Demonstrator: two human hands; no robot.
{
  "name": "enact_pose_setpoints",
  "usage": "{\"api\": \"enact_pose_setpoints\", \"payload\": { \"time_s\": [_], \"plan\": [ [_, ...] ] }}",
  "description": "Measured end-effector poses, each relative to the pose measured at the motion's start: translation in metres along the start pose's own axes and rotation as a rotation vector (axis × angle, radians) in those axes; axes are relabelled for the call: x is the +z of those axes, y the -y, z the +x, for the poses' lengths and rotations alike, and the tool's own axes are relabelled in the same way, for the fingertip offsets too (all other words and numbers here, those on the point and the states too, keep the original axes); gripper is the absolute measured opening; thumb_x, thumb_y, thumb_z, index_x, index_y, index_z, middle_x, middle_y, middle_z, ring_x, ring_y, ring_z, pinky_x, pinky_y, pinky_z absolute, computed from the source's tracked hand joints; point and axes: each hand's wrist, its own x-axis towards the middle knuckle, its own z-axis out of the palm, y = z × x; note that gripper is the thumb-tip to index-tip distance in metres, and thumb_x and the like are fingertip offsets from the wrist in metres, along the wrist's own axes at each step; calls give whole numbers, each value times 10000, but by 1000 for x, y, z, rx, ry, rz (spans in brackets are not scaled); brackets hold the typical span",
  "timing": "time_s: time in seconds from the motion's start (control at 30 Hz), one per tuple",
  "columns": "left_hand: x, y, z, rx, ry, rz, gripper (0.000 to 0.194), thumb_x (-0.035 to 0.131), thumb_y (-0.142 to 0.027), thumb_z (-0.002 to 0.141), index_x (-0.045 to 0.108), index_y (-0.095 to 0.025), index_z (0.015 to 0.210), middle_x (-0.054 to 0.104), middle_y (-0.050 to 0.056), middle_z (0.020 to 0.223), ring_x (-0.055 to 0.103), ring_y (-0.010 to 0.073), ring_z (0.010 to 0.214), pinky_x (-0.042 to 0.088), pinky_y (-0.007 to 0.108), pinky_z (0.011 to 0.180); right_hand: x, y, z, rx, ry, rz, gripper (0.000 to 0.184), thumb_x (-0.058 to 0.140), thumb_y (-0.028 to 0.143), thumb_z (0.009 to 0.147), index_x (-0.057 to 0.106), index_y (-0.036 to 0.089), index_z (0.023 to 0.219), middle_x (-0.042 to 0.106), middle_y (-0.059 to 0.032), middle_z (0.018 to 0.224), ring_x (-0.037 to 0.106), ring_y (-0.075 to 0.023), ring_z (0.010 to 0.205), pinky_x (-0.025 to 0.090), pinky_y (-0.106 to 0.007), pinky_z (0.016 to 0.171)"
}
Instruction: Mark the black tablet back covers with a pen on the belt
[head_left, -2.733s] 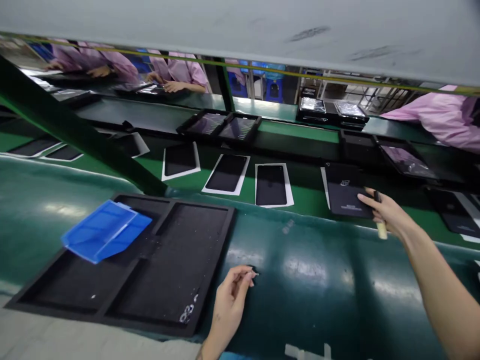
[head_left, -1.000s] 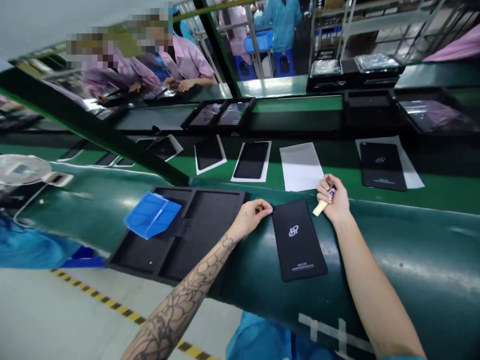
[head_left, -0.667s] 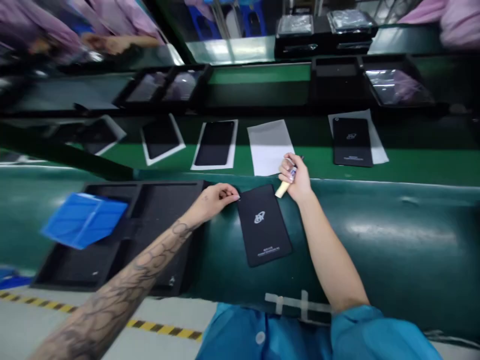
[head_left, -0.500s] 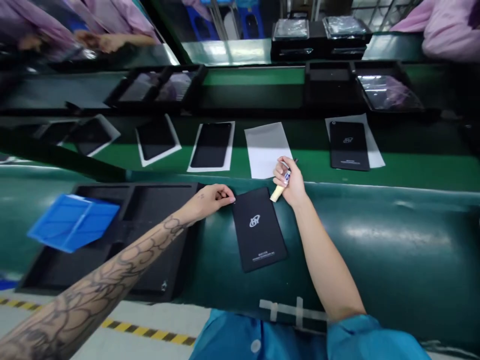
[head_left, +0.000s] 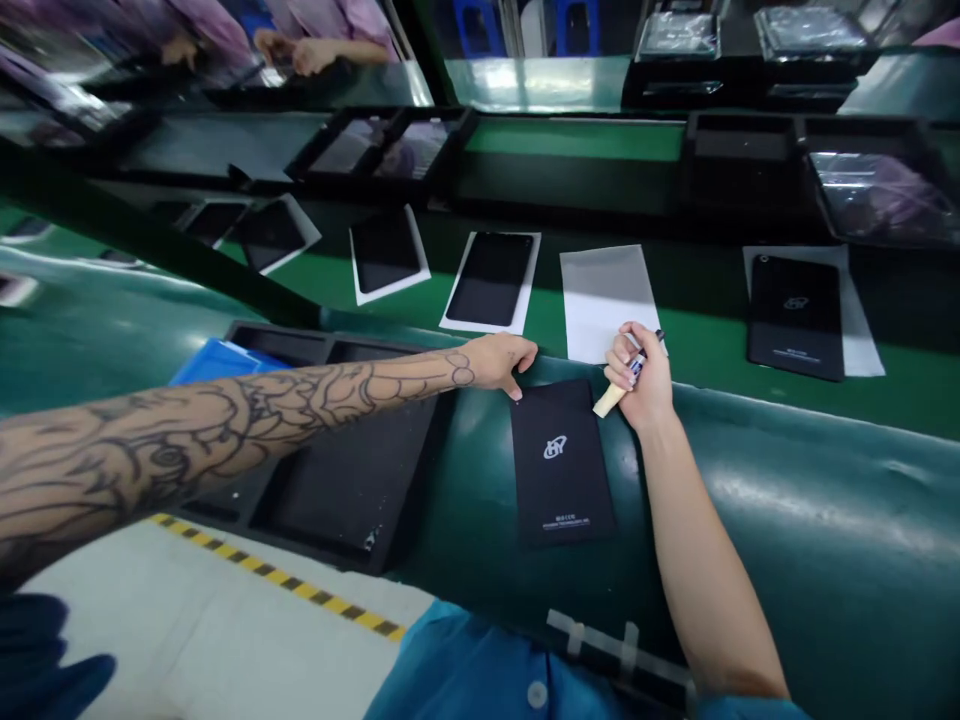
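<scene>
Black phone panel (head_left: 561,462) on green belt (head_left: 810,520), left fingers (head_left: 516,382) open on its edge, right fingers (head_left: 622,350) gripping tool (head_left: 611,400)

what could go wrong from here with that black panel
The black panel lies on a glossy, curved green belt cover, so a nudge from the left hand, whose fingertips are at its corner, might slide it. The pale end of the tool in the right hand is close to the panel and might scuff it. The left forearm crosses the foam tray and could catch the blue plastic bin.
</scene>
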Motion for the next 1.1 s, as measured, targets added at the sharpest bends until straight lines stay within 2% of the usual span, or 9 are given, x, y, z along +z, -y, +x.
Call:
{"api": "enact_pose_setpoints", "payload": {
  "time_s": [0.2, 0.3, 0.43, 0.6, 0.67, 0.73, 0.83, 0.93, 1.1],
  "plan": [
    [10, 2, 15, -56, -27, -39, 550, 1033, -130, 456, 567, -216, 734, 515, -74, 656, 524, 180, 707, 304, 269, 715, 17, 8, -10, 1, 42, -175, 416, 704, 497, 979, 436, 263, 763, 134, 103, 540, 95, -92, 436, 176, -213, 370],
    [11, 7, 19, -76, -68, -66, 564, 1059, -175, 427, 597, -204, 750, 543, -73, 671, 560, 183, 727, 342, 269, 744, 51, 6, -15, -61, 144, -256, 616, 684, 555, 979, 267, 249, 645, 122, 68, 535, 194, -113, 462, 304, -232, 429],
    [10, 7, -3, -49, -146, -173, 487, 1031, -231, 537, 676, -178, 866, 662, -32, 785, 613, 195, 780, 414, 279, 773, 103, -19, -18, -62, 305, -414, 677, 605, 738, 963, 277, 267, 603, 208, 31, 567, 302, -148, 513, 365, -279, 484],
    [28, 7, -112, 99, -583, -450, 208, 758, -320, 944, 650, -172, 1043, 693, 37, 1018, 651, 181, 890, 508, 284, 799, 119, -57, -13, -96, 441, -469, 670, 519, 716, 1003, 323, 266, 546, 248, 21, 520, 247, -139, 501, 223, -285, 491],
    [48, 15, -173, -4, -780, -447, 214, 643, -395, 1055, 632, -182, 1041, 675, 37, 1003, 649, 177, 883, 527, 293, 807, 115, -66, -10, -130, 465, -465, 668, 548, 669, 1009, 321, 264, 529, 244, 27, 503, 234, -134, 493, 187, -296, 509],
    [76, 25, -230, -137, -871, -343, 240, 635, -432, 1074, 633, -193, 1054, 661, 32, 980, 642, 183, 863, 535, 305, 811, 111, -71, -8, -145, 490, -458, 671, 550, 659, 1015, 322, 265, 522, 246, 30, 495, 237, -132, 484, 178, -306, 516],
    [119, 37, -292, -179, -764, -209, 240, 555, -411, 1119, 665, -232, 1236, 690, 77, 1187, 675, 239, 1069, 562, 355, 956, 107, -78, -8, -138, 544, -455, 661, 537, 623, 1047, 335, 263, 531, 271, 30, 491, 253, -131, 472, 178, -325, 505],
    [147, 40, -317, -248, -559, -161, 297, 464, -393, 1153, 656, -285, 1352, 674, 92, 1343, 664, 263, 1183, 550, 386, 1037, 102, -86, -7, -149, 597, -520, 634, 514, 550, 1094, 353, 249, 560, 298, 28, 516, 270, -131, 493, 183, -340, 521],
    [140, 26, -311, -397, -323, -181, 236, 457, -348, 1146, 663, -243, 1199, 700, 90, 1214, 653, 272, 1060, 511, 411, 983, 93, -95, -5, -216, 621, -523, 605, 480, 515, 1114, 326, 243, 596, 288, 29, 543, 269, -135, 512, 177, -353, 537]
  ]
}}
